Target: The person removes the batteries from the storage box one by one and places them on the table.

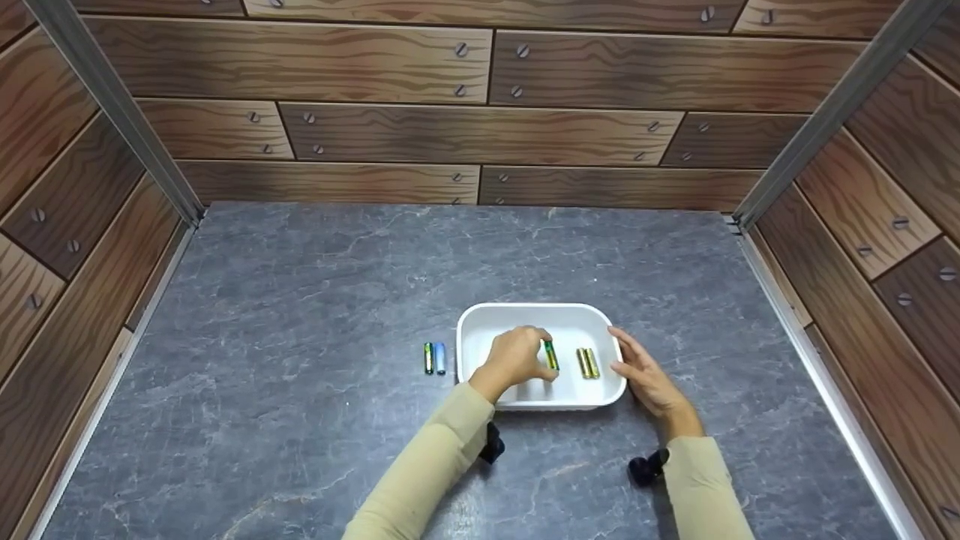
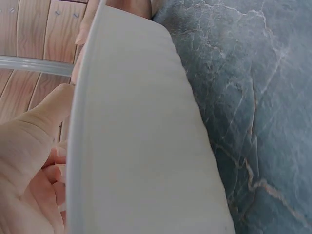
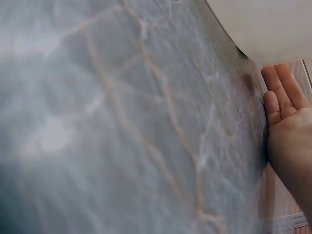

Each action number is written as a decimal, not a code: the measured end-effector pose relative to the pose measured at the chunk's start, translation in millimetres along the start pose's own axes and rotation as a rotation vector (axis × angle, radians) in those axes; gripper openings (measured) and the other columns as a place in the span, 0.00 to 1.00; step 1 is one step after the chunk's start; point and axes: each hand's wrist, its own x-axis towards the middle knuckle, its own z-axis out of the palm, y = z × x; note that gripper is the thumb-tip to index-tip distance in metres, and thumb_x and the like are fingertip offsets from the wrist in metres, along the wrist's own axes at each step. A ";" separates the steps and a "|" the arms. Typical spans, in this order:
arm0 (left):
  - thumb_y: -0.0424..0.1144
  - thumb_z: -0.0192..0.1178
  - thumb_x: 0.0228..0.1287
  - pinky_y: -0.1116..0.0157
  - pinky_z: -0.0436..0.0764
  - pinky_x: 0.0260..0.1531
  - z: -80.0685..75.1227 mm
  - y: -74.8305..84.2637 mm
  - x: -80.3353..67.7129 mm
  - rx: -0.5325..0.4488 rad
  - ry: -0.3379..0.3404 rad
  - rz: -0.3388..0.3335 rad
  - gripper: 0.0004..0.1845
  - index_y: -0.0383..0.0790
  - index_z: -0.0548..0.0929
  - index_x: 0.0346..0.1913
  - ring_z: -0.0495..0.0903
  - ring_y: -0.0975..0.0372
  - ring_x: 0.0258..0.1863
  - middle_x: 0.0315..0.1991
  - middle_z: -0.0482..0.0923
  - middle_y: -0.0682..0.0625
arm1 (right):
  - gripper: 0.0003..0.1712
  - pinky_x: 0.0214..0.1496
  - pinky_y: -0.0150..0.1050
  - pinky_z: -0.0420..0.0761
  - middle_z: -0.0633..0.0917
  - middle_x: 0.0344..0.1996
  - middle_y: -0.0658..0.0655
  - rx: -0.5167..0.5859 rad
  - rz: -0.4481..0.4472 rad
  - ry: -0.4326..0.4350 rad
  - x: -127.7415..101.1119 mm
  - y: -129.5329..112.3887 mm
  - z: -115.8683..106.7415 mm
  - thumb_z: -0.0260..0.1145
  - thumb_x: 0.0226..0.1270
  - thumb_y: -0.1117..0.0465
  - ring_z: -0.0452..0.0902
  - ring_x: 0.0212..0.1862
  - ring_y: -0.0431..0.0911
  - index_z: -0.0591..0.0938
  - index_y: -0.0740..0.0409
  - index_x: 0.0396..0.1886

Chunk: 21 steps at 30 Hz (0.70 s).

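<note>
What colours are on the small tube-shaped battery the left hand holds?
The small tube-shaped battery is green and gold, best seen in the head view.

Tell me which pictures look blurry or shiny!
Right wrist view: the marbled tabletop looks blurry, with pale glare at the left; head view: mostly clear, with a soft shine near the bottom, between the sleeves; left wrist view: the white tray looks greyish, with darker shade beside it.

White tray (image 1: 574, 326), 2 gold batteries (image 1: 583, 363), green-and-gold battery (image 1: 552, 356), blue battery (image 1: 440, 358); grey marbled tabletop (image 1: 300, 337), brown wood-grain walls (image 1: 375, 60).
</note>
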 end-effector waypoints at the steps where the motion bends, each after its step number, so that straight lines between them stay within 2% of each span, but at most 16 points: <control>1: 0.51 0.74 0.47 0.68 0.68 0.26 -1.3 -1.2 -1.7 -0.004 0.001 0.007 0.31 0.45 0.82 0.56 0.62 0.65 0.23 0.39 0.85 0.50 | 0.37 0.60 0.23 0.69 0.73 0.60 0.35 0.000 -0.001 -0.001 0.0 -0.4 0.2 0.56 0.67 0.72 0.69 0.61 0.28 0.54 0.63 0.74; 3: 0.51 0.74 0.48 0.68 0.66 0.25 -3.6 -4.1 -5.6 -0.019 0.009 0.023 0.31 0.44 0.81 0.57 0.62 0.65 0.23 0.38 0.84 0.49 | 0.38 0.60 0.23 0.69 0.74 0.60 0.34 0.004 -0.002 0.004 0.2 -0.4 0.6 0.56 0.66 0.72 0.69 0.61 0.27 0.54 0.64 0.74; 8: 0.52 0.74 0.46 0.66 0.77 0.32 -9.4 -14.6 -15.2 -0.025 0.024 0.061 0.31 0.45 0.82 0.55 0.76 0.63 0.32 0.40 0.84 0.50 | 0.37 0.60 0.23 0.69 0.74 0.59 0.32 0.022 -0.007 0.012 0.0 0.4 1.2 0.56 0.66 0.73 0.69 0.61 0.26 0.55 0.65 0.74; 11: 0.51 0.74 0.45 0.66 0.79 0.36 -13.4 -23.0 -20.3 -0.028 0.033 0.097 0.30 0.45 0.83 0.54 0.80 0.62 0.37 0.40 0.84 0.50 | 0.37 0.60 0.23 0.69 0.74 0.59 0.32 0.026 -0.013 0.005 -0.5 0.8 1.0 0.56 0.66 0.72 0.69 0.61 0.26 0.55 0.64 0.73; 15: 0.49 0.74 0.45 0.70 0.73 0.32 -18.8 -34.8 -25.5 -0.068 0.029 0.149 0.30 0.43 0.83 0.53 0.73 0.65 0.32 0.37 0.82 0.49 | 0.36 0.60 0.23 0.69 0.74 0.60 0.33 0.032 -0.030 -0.016 -0.5 1.1 -0.3 0.55 0.67 0.73 0.69 0.61 0.27 0.56 0.63 0.73; 18: 0.48 0.74 0.46 0.72 0.65 0.31 -22.7 -42.0 -29.0 -0.107 0.020 0.168 0.29 0.41 0.82 0.54 0.66 0.66 0.30 0.32 0.76 0.51 | 0.36 0.60 0.23 0.68 0.74 0.60 0.34 0.033 -0.031 -0.022 -0.3 1.0 -0.8 0.55 0.66 0.73 0.69 0.62 0.28 0.56 0.63 0.73; 21: 0.47 0.74 0.47 0.72 0.62 0.31 -26.1 -47.7 -32.7 -0.132 0.018 0.173 0.29 0.41 0.82 0.54 0.64 0.66 0.30 0.30 0.68 0.55 | 0.37 0.60 0.22 0.68 0.74 0.60 0.33 0.019 -0.020 -0.011 -0.7 0.9 -0.6 0.56 0.66 0.73 0.69 0.61 0.27 0.55 0.64 0.74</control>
